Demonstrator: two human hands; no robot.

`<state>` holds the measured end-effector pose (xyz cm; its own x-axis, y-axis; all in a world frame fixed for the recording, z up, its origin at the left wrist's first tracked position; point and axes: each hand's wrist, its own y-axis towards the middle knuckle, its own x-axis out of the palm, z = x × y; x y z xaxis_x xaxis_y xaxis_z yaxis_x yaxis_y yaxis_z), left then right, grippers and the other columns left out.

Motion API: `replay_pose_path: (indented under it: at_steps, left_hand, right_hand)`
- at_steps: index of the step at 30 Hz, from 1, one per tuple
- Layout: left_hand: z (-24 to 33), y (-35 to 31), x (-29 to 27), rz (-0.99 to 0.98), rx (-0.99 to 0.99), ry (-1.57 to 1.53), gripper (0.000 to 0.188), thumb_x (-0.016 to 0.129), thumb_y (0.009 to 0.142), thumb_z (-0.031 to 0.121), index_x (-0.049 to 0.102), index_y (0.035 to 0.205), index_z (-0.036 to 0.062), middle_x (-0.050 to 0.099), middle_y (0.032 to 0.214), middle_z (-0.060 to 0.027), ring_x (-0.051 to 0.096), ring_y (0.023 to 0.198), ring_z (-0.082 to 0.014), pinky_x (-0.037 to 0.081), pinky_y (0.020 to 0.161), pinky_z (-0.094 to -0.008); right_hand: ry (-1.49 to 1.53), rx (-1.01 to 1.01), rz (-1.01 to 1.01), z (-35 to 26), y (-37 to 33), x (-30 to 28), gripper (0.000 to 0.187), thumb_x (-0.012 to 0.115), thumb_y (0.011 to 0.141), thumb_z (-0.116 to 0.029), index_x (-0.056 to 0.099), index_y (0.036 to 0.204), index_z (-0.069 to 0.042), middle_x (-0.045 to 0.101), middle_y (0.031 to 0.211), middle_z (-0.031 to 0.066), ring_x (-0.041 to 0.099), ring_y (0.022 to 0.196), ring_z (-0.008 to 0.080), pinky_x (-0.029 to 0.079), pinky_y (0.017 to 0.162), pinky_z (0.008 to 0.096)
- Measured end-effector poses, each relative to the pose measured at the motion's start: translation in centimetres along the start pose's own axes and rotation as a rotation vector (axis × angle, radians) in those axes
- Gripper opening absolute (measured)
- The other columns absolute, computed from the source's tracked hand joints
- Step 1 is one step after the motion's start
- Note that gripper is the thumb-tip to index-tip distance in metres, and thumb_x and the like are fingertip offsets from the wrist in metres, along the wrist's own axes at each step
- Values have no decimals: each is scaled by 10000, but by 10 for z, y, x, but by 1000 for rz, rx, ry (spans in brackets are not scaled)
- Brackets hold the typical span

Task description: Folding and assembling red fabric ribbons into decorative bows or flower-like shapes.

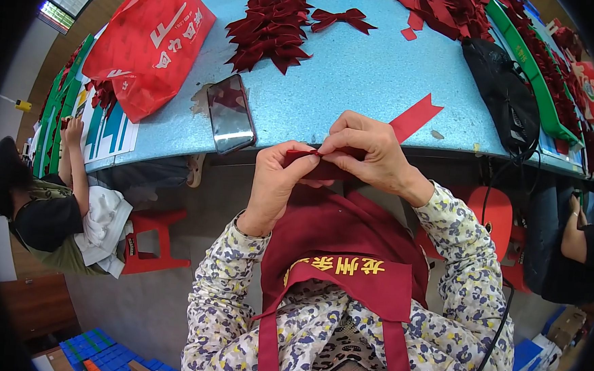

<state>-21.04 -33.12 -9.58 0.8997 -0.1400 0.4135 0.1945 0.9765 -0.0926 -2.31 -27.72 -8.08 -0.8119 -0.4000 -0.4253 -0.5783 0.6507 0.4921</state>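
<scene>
The dark red ribbon was held between the person's two hands, above the lap and just off the near edge of the light blue bench. The left hand pinched a gathered fold between thumb and fingers; the right hand pinched beside it, its fingertips nearly meeting the left's. A brighter notched tail, seemingly the same ribbon's, stuck out beyond the right hand over the bench. The ribbon looked light, soft and limp, likely to spring open if let go, so the gathered middle seemed the best hold. The bench edge ran close in front of the knuckles; room to move lay forward, between the smartphone on the left and the black bag on the right.
</scene>
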Motion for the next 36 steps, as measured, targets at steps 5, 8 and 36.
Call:
replay_pose_path:
  at_steps: [5, 8, 36]
  left_hand:
    - [2, -1, -1, -3, -29, 14, 150, 545, 909, 68, 635, 961, -41, 683, 857, -115, 695, 721, -220, 560, 631, -271]
    - [2, -1, -5, -22, -35, 34, 162, 529, 919, 72, 613, 978, -53, 678, 902, -142, 693, 764, -263, 593, 650, -336]
    - [9, 1, -7, 4, 47, 149, 185, 577, 930, 134, 634, 920, -42, 669, 811, -81, 651, 672, -133, 555, 607, -255]
  right_hand:
    - [-86, -49, -24, 2, 0, 0, 189, 683, 742, 52, 682, 893, -62, 592, 838, 60, 595, 722, 168, 461, 600, 264]
    - [-155, -94, -33, 2, 1, 1, 187, 681, 744, 43, 678, 894, -69, 589, 837, 62, 594, 708, 182, 460, 586, 271]
    - [-156, -97, -108, 10, 1, -16, 151, 677, 779, -37, 631, 921, -55, 602, 826, 81, 603, 714, 248, 466, 583, 315]
